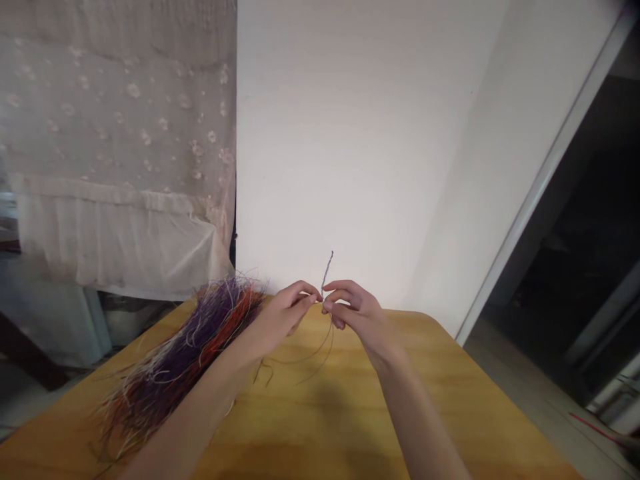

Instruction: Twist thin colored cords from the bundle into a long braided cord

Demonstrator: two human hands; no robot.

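My left hand [287,310] and my right hand [353,307] meet above the far part of a wooden table [450,400], both with fingers pinched together. Between the fingertips they hold a thin twisted strand [327,270] whose purple end sticks up against the white wall. Loose thin tails of the strand hang down below the hands and curl on the table. To the left of my left forearm lies a long bundle of purple, orange and white fibres [185,353], touching the arm's side.
A white wall [360,133] stands right behind the table. A lace curtain [115,147] hangs at the left. A dark doorway with a pale frame [550,167] opens at the right, the floor dropping beyond the table's right edge.
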